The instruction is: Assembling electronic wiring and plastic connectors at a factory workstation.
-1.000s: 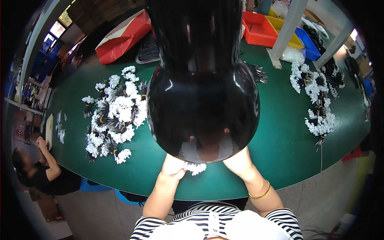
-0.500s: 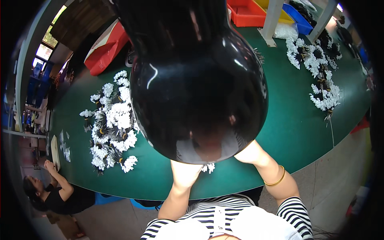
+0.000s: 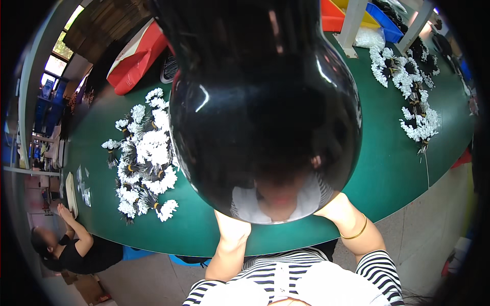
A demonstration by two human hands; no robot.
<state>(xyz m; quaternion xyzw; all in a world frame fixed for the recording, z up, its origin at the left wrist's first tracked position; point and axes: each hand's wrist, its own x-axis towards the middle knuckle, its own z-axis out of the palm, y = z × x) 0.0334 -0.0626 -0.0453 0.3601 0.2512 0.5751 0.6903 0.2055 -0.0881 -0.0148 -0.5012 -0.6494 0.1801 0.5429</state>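
Observation:
A large glossy black rounded object, perhaps a lamp, hangs close to the camera and covers the middle of the view. Below its lower edge, the wrist end of my left hand shows over the green table. The back part of my right hand comes out at its lower right, with a gold bangle on that wrist. Fingers of both hands are hidden behind the black object, as is anything they hold. Nearest to my left hand lies a pile of black wire bundles with white ends.
More white-ended wire bundles lie at the right. Red, yellow and blue bins stand at the far right beside a metal post and a clear plastic bag. A red bag sits far left. Another person works at the left edge.
The black object appears lower and further right in view. White ends that showed between my hands are now out of sight. My hands have shifted only slightly.

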